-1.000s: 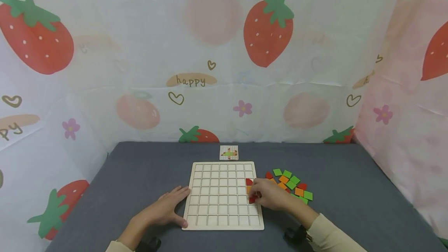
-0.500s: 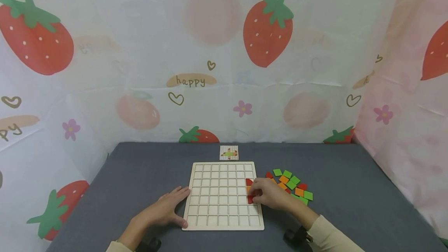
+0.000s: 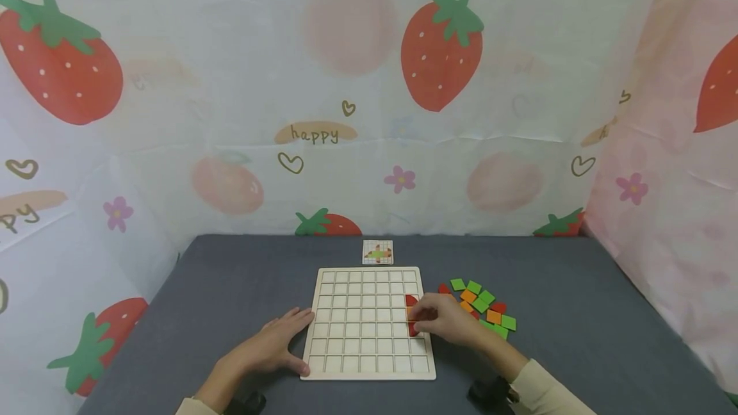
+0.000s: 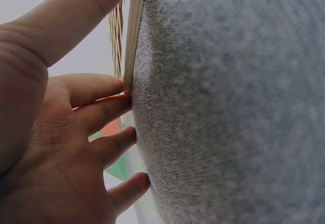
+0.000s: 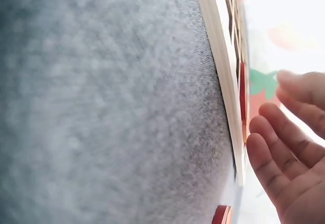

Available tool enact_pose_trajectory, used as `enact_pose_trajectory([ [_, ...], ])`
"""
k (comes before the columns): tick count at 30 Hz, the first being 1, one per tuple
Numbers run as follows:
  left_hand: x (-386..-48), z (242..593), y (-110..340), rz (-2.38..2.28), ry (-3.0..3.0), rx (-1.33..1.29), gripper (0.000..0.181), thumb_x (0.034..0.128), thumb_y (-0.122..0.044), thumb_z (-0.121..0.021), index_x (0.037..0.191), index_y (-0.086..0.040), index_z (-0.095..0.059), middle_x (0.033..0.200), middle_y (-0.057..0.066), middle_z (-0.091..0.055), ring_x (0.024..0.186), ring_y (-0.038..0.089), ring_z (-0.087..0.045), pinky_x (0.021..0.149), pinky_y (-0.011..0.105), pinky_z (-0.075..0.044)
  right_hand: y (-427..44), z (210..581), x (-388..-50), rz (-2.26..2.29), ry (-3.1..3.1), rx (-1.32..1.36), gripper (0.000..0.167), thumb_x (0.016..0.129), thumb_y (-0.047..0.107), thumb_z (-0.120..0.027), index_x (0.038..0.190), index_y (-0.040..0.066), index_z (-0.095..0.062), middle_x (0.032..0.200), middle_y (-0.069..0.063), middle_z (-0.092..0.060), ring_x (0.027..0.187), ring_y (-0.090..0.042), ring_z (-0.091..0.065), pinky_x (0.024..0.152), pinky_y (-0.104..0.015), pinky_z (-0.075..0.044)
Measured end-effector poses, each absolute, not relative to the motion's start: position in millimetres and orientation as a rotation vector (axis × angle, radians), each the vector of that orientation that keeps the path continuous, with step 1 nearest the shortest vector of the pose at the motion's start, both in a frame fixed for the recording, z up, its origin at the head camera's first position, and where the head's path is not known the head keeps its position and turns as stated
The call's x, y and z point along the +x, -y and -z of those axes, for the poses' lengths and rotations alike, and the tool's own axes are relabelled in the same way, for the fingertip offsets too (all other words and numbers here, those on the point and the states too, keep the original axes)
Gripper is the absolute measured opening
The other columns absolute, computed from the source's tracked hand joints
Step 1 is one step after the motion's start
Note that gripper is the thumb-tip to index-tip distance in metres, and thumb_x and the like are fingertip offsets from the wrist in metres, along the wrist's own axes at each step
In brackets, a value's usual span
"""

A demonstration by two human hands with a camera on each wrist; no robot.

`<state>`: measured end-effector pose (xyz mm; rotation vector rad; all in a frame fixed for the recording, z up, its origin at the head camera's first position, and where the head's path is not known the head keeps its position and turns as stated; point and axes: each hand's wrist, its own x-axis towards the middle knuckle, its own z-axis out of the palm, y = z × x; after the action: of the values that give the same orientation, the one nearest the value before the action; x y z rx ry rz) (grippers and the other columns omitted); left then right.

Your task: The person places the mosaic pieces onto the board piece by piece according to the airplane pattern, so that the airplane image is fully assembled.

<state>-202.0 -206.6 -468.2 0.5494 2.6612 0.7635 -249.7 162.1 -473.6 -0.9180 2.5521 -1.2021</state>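
Note:
A pale wooden grid board (image 3: 359, 346) lies flat on the dark table. My left hand (image 3: 270, 343) rests beside its left side, fingers straight, with thumb and fingertips touching the edge. At the right side, two red rounded pieces sit in the last column: the farther red piece (image 3: 411, 300) and the nearer red piece (image 3: 412, 329), with an orange piece (image 3: 410, 313) between them, partly covered. My right hand (image 3: 448, 320) hovers just over the nearer red piece. In the right wrist view its loosely bent fingers hold nothing, and a red piece (image 5: 242, 93) sits in the board.
Loose green, orange and red tiles (image 3: 481, 304) are scattered to the right of the board, partly behind my right hand. Beyond the board's far edge lies a small picture card (image 3: 377, 252) with a coloured grid pattern. A printed cloth (image 3: 357, 82) hangs behind the table.
One second ago my right fingers were on the nearer red piece, which looked tilted. It now lies in its cell, and the fingers have let go and lifted slightly. My left hand has stayed put.

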Motion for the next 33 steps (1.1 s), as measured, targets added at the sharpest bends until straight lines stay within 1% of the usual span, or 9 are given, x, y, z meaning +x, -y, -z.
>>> enact_pose_trajectory([
  [3,-201,468,206,-0.78,-2.656,0.55,0.103,0.065,-0.038,-0.085,0.147,0.003,-0.038,0.154,0.023,-0.036,0.146,0.046,-0.023,0.11,0.07,-0.019,-167,473,-248,1.287,-2.516,-0.879,0.024,0.088,0.019,-0.071,0.107,0.003,-0.07,0.101,-0.01,-0.069,0.086,-0.007,-0.063,0.077,-0.021,-0.054],
  [6,-201,467,205,-0.771,-2.653,0.549,0.103,0.0651,-0.038,-0.085,0.147,0.003,-0.038,0.154,0.023,-0.036,0.146,0.047,-0.023,0.11,0.07,-0.019,-172,472,-247,1.325,-2.506,-0.815,0.031,0.09,0.024,-0.07,0.112,0.003,-0.069,0.106,-0.011,-0.069,0.094,-0.014,-0.064,0.082,-0.022,-0.054],
  [9,-202,466,204,-0.768,-2.646,0.531,0.103,0.0655,-0.038,-0.085,0.147,0.002,-0.038,0.154,0.022,-0.036,0.146,0.046,-0.022,0.11,0.07,-0.019,-178,470,-246,1.35,-2.501,-0.757,0.036,0.091,0.026,-0.068,0.118,0.002,-0.067,0.113,-0.013,-0.068,0.103,-0.023,-0.063,0.087,-0.024,-0.053],
  [13,-203,465,204,-0.76,-2.645,0.511,0.102,0.0656,-0.038,-0.085,0.147,0.002,-0.038,0.155,0.021,-0.035,0.147,0.045,-0.022,0.111,0.069,-0.019,-186,471,-247,1.386,-2.507,-0.73,0.041,0.091,0.024,-0.068,0.124,0.0,-0.063,0.121,-0.017,-0.065,0.111,-0.032,-0.061,0.091,-0.031,-0.052],
  [19,-202,465,204,-0.753,-2.655,0.511,0.102,0.0647,-0.036,-0.086,0.147,0.002,-0.038,0.155,0.021,-0.036,0.147,0.044,-0.023,0.11,0.069,-0.02,-201,469,-248,1.394,-2.558,-0.685,0.047,0.089,0.025,-0.071,0.127,-0.001,-0.061,0.126,-0.021,-0.063,0.114,-0.037,-0.06,0.092,-0.043,-0.052],
  [24,-201,466,204,-0.752,-2.659,0.528,0.102,0.0646,-0.036,-0.086,0.147,0.002,-0.038,0.154,0.022,-0.036,0.146,0.045,-0.023,0.109,0.07,-0.02,-212,464,-247,1.346,-2.657,-0.64,0.049,0.086,0.024,-0.074,0.126,-0.001,-0.062,0.124,-0.02,-0.063,0.114,-0.038,-0.059,0.095,-0.052,-0.049],
  [27,-201,466,204,-0.754,-2.657,0.535,0.102,0.0649,-0.036,-0.086,0.147,0.003,-0.038,0.154,0.022,-0.036,0.146,0.045,-0.023,0.109,0.07,-0.02,-220,462,-247,1.29,-2.729,-0.586,0.048,0.085,0.025,-0.075,0.125,0.003,-0.063,0.122,-0.016,-0.064,0.114,-0.036,-0.059,0.094,-0.052,-0.05],
  [30,-201,467,204,-0.75,-2.659,0.534,0.102,0.065,-0.036,-0.086,0.147,0.003,-0.038,0.154,0.022,-0.036,0.146,0.045,-0.023,0.109,0.07,-0.021,-229,462,-248,1.268,-2.756,-0.582,0.048,0.085,0.025,-0.075,0.126,0.002,-0.062,0.123,-0.017,-0.063,0.113,-0.037,-0.059,0.092,-0.05,-0.051],
  [33,-202,467,204,-0.746,-2.663,0.528,0.102,0.0648,-0.036,-0.086,0.147,0.003,-0.038,0.154,0.021,-0.036,0.146,0.045,-0.024,0.11,0.07,-0.02,-239,461,-248,1.276,-2.763,-0.584,0.048,0.086,0.023,-0.074,0.126,-0.001,-0.061,0.123,-0.019,-0.062,0.112,-0.038,-0.059,0.089,-0.042,-0.054],
])
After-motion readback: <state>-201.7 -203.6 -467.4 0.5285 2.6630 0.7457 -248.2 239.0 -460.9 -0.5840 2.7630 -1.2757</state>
